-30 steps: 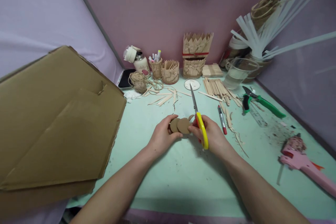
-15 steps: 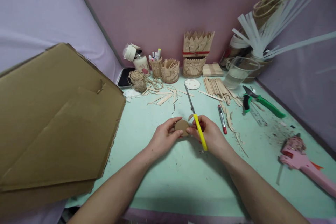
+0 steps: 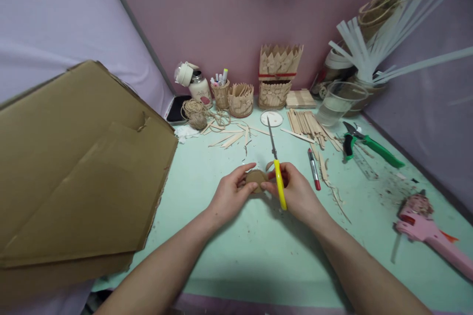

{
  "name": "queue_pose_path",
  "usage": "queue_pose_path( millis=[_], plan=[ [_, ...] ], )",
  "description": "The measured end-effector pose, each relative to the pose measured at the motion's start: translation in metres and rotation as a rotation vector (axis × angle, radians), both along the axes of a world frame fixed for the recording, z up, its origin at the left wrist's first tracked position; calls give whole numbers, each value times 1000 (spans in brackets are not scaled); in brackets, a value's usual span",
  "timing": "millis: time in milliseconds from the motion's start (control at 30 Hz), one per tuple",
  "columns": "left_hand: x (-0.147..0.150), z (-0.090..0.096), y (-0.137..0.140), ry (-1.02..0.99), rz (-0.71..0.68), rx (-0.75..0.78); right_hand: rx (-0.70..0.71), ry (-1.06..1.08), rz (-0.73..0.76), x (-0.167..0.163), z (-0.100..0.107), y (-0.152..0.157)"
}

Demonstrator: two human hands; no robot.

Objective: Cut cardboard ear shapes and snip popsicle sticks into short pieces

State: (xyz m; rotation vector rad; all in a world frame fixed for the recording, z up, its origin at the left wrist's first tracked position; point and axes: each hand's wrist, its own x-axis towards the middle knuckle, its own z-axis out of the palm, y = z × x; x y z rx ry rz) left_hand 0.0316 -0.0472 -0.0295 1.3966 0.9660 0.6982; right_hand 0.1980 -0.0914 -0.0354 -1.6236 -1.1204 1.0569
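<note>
Cardboard disc (image 3: 255, 177), brown and smooth-faced, sits over the mint-green tabletop (image 3: 247, 246), edges pinched between thumb and fingers of the left hand (image 3: 232, 188) and right hand (image 3: 296, 188). Yellow-handled scissors (image 3: 280, 184) rest in the right hand's curled fingers, metal blades (image 3: 271, 135) pointing away.

A small craft workspace, shown by the glue gun (image 3: 426, 236), wooden sticks (image 3: 305, 124) and twine (image 3: 195, 113).

The scissors handle (image 3: 280, 187) is yellow; the cardboard disc (image 3: 255, 177), brown; the glue gun (image 3: 419, 231), pink; the tabletop (image 3: 221, 256), pale mint green.
</note>
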Motion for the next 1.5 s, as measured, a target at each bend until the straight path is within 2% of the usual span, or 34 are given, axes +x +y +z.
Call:
queue_pose_path(
  millis=[167, 300, 400, 567, 633, 733, 833, 900, 967, 1033, 1167, 1233, 1367, 1500],
  plan=[
    [-3, 0, 0, -1, -38, 12, 64, 201, 24, -4, 7, -1],
    [-8, 4, 9, 101, 30, 76, 27, 218, 3, -3, 7, 0],
    [-12, 6, 15, 108, 99, 70, 14, 205, -40, -1, 8, 1],
    [-14, 12, 14, 217, -22, 197, -37, 231, -124, 3, 21, 1],
    [-14, 16, 13, 225, 37, 217, -28, 296, -117, 3, 24, 1],
    [-12, 19, 12, 78, 115, 55, -4, 425, -64, 1, 21, 0],
    [-6, 16, 8, -85, 38, -131, 0, 484, -19, -3, 17, -1],
    [-2, 13, 5, -104, 31, -171, -9, 439, -17, -5, 16, -2],
    [0, 11, 2, -87, 67, -142, -24, 352, -26, -6, 14, -2],
    [1, 13, 1, -44, 62, -70, -5, 271, -21, -6, 11, -2],
    [-4, 14, 6, 114, -56, 151, 79, 124, 2, -6, 3, -3],
    [-6, 8, 11, 128, -52, 220, 104, 67, -12, -6, 0, -3],
    [-7, -12, 21, 67, 20, 240, 146, -40, -21, -5, -2, 1],
    [-4, -20, 24, 153, -26, 291, 148, -181, -26, -5, -6, 6]
  ],
)
